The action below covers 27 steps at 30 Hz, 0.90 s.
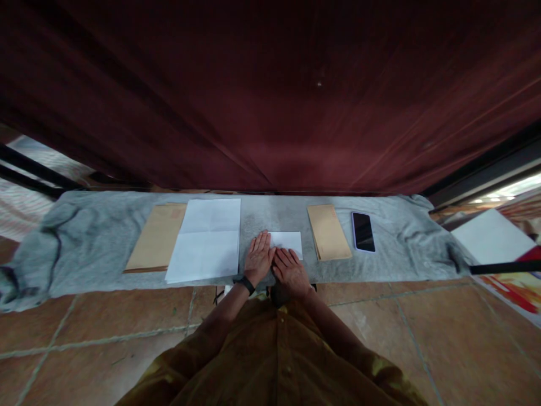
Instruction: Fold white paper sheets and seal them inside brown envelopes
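Note:
A small white rectangle of paper, which looks folded, lies on the grey cloth in front of me. My left hand rests flat over its left end, fingers stretched out. Along its near edge lies my right hand, palm down with the fingers extended. The two hands nearly meet at the fingertips and thumbs, and they cover part of the paper. To the left is a stack of white sheets with a crease across the middle. Right of my hands sits a small pile of brown envelopes.
Larger brown envelopes lie at the left, partly under the white sheets. A phone in a pale purple case rests at the right. Grey cloth covers the narrow surface. A dark red curtain hangs behind it, above a tiled floor.

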Available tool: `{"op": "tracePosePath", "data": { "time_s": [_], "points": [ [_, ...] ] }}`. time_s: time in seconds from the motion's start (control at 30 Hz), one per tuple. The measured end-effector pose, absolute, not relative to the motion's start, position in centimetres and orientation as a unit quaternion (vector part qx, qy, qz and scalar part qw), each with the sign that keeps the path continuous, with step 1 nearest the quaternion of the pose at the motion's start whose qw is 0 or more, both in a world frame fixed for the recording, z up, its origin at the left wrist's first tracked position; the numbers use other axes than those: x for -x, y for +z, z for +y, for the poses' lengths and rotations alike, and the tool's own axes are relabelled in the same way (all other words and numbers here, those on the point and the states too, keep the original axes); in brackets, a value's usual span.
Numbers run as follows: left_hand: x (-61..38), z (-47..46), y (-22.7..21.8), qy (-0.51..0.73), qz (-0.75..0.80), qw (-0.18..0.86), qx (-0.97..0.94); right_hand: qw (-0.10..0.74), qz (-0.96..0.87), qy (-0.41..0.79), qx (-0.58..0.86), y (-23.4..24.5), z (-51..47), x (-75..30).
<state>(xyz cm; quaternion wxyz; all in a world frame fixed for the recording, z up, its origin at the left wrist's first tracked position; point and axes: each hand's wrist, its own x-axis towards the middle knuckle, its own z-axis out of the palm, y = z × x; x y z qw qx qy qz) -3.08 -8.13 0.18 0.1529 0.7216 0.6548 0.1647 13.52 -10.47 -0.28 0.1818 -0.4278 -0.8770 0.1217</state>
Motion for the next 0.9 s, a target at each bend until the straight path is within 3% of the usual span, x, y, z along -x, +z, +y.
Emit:
{"op": "tracePosePath", "data": {
  "time_s": [0.9],
  "points": [
    [3.5, -8.0, -0.1, 0.16, 0.631, 0.112, -0.751, 0.194, -0.837, 0.111, 0.499, -1.1, -13.1, -20.4]
  ]
}}
